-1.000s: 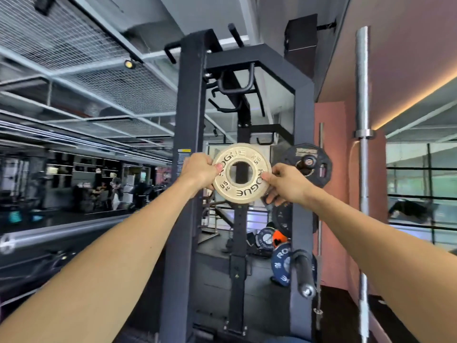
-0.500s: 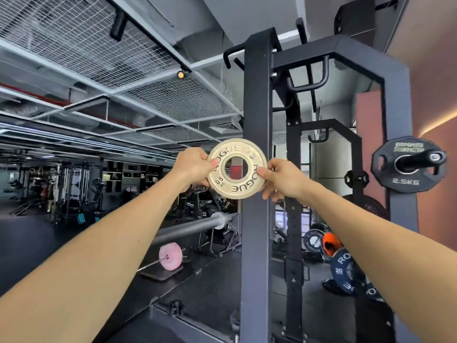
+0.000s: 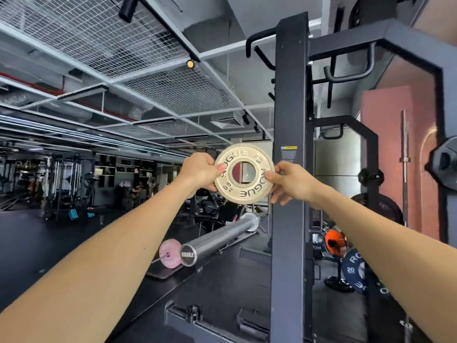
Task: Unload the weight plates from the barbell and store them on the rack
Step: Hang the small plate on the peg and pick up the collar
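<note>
I hold a small cream-coloured weight plate marked ROGUE and 0.5 KG upright at arm's length, its centre hole showing the room behind. My left hand grips its left rim with the thumb on the face. My right hand pinches its right rim. The plate hangs in the air just left of the black rack upright. Below it the bare silver sleeve of the barbell points toward me.
A pink plate sits behind the barbell's end. At the right edge a black plate hangs on a rack peg. Blue 20 kg and orange plates stand low behind the rack. A second bar stands upright by the pink wall.
My view has swung left: the rack upright and the black peg plate slid to the right, and the barbell sleeve came into view. Both hands keep the same hold on the plate.
</note>
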`<state>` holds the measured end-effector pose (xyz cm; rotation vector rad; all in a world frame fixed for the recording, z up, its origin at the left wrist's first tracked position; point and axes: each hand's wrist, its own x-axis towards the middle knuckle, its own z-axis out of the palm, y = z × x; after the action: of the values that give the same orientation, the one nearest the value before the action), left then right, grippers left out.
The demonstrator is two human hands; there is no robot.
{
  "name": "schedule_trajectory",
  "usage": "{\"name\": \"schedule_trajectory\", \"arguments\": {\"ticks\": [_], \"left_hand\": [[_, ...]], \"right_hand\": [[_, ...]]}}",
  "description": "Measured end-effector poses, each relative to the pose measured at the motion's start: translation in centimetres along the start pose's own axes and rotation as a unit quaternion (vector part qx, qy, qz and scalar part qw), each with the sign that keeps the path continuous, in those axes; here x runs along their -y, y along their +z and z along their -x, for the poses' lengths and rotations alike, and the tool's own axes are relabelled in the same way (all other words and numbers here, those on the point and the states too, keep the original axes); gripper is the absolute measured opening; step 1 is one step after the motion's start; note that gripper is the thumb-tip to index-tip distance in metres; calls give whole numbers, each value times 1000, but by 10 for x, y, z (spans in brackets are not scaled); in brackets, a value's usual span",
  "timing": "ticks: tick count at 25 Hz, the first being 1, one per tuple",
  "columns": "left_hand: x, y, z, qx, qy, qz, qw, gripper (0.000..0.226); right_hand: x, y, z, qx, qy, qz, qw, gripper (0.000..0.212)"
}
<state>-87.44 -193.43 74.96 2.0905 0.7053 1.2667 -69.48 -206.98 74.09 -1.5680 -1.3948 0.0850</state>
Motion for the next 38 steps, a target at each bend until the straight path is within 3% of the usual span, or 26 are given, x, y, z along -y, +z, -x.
{"name": "schedule_trajectory", "arguments": {"ticks": [15, 31, 38], "left_hand": [[123, -38, -116, 44, 16, 11, 999, 17], [144, -99, -52, 150, 41, 71, 985, 19], [171, -108, -1, 198, 19, 92, 976, 29]], "right_hand": [[-24, 110, -112, -55, 26, 18, 998, 20], [70, 169, -6, -105, 117, 97, 983, 23], [74, 206, 52, -116, 168, 89, 975, 21]]}}
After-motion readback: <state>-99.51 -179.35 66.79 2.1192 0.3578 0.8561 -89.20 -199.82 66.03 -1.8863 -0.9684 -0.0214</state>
